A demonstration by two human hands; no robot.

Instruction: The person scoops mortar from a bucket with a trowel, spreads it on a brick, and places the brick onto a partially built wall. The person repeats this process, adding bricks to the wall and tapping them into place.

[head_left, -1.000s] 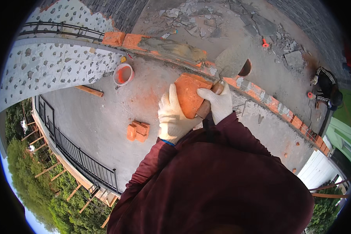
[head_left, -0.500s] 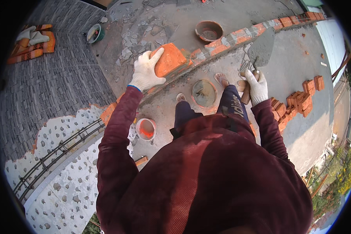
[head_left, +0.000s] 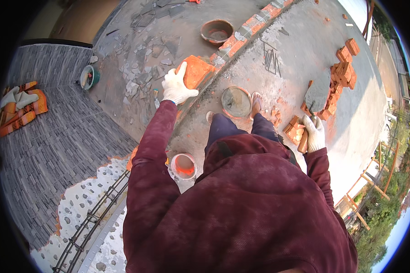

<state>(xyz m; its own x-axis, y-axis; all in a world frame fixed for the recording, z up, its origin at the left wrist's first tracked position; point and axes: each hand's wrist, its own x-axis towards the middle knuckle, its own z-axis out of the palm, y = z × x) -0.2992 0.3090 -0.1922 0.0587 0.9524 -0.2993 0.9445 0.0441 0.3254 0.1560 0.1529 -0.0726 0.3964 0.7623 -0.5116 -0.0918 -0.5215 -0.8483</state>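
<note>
My left hand point(head_left: 176, 86), in a white knit glove, grips the near end of an orange brick point(head_left: 198, 73) at the low brick wall, its thumb across the top. The underside of the brick and the wall right beneath it are hidden. Off to the right, my gloved right hand point(head_left: 315, 134) is closed round the wooden handle of a trowel point(head_left: 317, 93). The trowel's broad grey blade points away from me, over a pile of loose bricks.
A low brick course point(head_left: 246, 32) runs away from me to the far right. Between my feet and the wall sits a round pan of grey mortar point(head_left: 236, 102). Nearby are an orange-stained bucket point(head_left: 184, 165), a brown basin point(head_left: 217, 31), stacked bricks point(head_left: 344, 75) and bent wires point(head_left: 272, 61).
My right hand has swung the trowel right and nearer to me, from beside the wall to over the brick pile. My left hand stays on the brick. The whole view has turned.
</note>
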